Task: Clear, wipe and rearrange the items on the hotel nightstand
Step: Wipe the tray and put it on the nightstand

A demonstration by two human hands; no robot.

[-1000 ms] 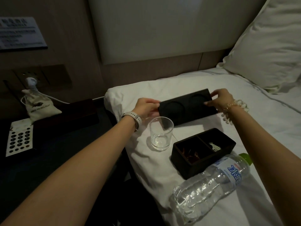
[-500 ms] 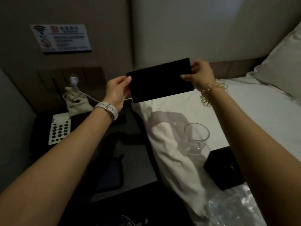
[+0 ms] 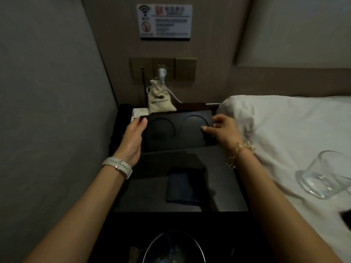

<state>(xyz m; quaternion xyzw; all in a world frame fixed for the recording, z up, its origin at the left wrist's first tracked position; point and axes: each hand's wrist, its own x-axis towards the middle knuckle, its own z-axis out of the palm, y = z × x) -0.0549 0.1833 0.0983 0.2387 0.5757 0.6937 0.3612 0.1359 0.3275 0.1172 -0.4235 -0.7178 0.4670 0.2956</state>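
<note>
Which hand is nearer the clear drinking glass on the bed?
Right. The right hand holds the black two-ring tray's bed-side end, nearer the clear drinking glass; the left hand holds its far end.

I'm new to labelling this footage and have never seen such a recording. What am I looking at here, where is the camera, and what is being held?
No machine is involved: a person wears a camera on the head, so you look forward and down along their own two arms. The left hand, with a white watch, and the right hand, with a bracelet, each grip one end of a black tray that has two round recesses. They hold it over the back of a dark nightstand. Whether it already rests there I cannot tell. On the nightstand lie a folded dark cloth and, behind the tray, a small cloth pouch. To the right is the bed, with an empty drinking glass on it.
</note>
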